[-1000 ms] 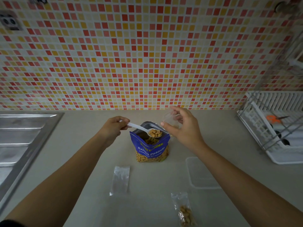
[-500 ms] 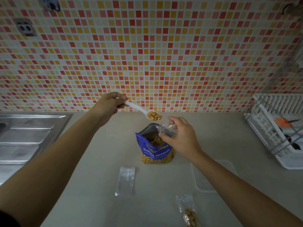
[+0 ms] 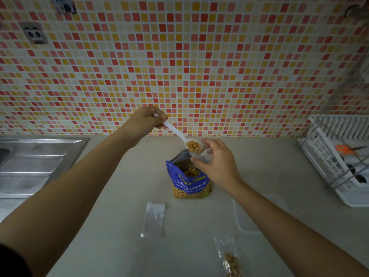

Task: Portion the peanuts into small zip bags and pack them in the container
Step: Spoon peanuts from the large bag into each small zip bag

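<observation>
While your left hand grips the loaded spoon, your right hand pinches the zip bag.
Looks floppy and slick, so hold it right at the rim.

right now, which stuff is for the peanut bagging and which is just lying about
For the job: spoon in left hand, open zip bag in right hand, peanut pack, empty zip bag, filled zip bag, container.
Lying about: sink, dish rack, orange scissors.
</observation>
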`<move>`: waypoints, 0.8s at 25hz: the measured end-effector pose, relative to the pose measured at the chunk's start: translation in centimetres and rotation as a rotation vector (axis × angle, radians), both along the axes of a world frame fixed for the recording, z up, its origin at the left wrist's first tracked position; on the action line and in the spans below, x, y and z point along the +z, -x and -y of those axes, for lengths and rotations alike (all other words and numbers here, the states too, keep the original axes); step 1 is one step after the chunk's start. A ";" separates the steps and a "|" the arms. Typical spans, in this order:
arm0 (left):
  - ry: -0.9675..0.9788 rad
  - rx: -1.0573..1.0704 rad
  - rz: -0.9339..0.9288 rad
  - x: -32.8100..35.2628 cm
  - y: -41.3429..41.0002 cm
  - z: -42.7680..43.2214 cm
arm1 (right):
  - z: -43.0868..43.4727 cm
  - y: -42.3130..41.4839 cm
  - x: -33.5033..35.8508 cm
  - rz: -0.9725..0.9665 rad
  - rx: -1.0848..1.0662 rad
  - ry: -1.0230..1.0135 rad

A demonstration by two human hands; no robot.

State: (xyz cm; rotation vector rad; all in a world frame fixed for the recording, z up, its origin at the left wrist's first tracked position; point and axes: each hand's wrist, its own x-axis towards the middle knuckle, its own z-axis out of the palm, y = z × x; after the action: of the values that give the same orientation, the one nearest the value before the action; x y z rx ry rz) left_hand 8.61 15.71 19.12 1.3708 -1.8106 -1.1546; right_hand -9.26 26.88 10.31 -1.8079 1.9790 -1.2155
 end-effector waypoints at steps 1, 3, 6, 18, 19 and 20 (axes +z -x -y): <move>0.025 -0.017 0.016 0.2 0.2 -0.1 | 0.0 -0.1 0.1 0.005 0.005 -0.002; 0.070 -0.061 0.032 0.9 0.8 -0.4 | 0.2 -0.2 0.1 0.020 -0.001 -0.010; 0.136 -0.168 0.048 2.2 2.0 -1.5 | 0.6 -0.7 0.2 0.096 -0.052 0.004; 0.238 0.106 -0.126 1.5 -0.4 0.1 | 0.4 0.4 0.6 0.357 -0.130 0.046; 0.221 0.077 -0.023 -0.3 -0.2 0.1 | 0.3 0.6 0.8 0.406 -0.138 0.028; 0.211 0.006 0.078 -2.2 0.1 0.0 | 0.2 0.9 1.1 0.455 -0.149 0.002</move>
State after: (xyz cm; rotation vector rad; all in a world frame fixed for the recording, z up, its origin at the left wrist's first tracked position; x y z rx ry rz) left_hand 8.47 15.75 16.92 1.3127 -1.9205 -0.8886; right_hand -10.14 26.67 11.38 -1.2519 1.8637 -1.5110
